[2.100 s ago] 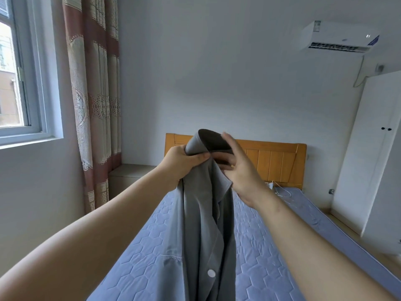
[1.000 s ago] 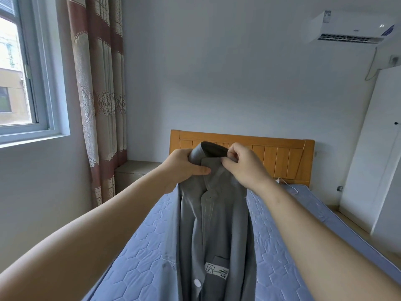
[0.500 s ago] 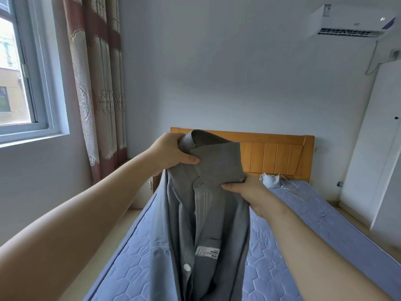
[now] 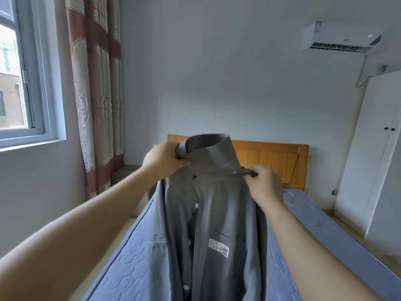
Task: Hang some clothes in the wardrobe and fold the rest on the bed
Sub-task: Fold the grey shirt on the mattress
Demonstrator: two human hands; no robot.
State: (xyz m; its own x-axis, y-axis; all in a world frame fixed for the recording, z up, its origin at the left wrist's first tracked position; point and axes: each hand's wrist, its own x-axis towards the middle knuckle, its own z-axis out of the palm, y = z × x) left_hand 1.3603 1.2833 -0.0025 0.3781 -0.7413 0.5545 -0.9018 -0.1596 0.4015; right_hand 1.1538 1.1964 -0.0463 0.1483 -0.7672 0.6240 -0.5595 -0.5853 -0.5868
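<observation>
I hold a grey button-up shirt (image 4: 217, 213) upright in the air over the bed (image 4: 325, 246). Its collar stands up, and a white label with an R sits on the chest. My left hand (image 4: 162, 158) grips the left side of the collar. My right hand (image 4: 263, 183) pinches the right shoulder seam, just below the collar tip. The shirt's lower part hangs out of view at the bottom edge. The white wardrobe (image 4: 373, 153) stands shut at the right wall.
The bed has a blue quilted mattress and a wooden headboard (image 4: 271, 161). A window (image 4: 15, 83) and striped curtain (image 4: 95, 94) are at left, with a low nightstand (image 4: 123, 172) under the curtain. An air conditioner (image 4: 338, 40) hangs high on the right.
My hands have spread the shirt wider. The right hand moved from under the collar front out to the right shoulder. The left hand keeps its grip on the collar.
</observation>
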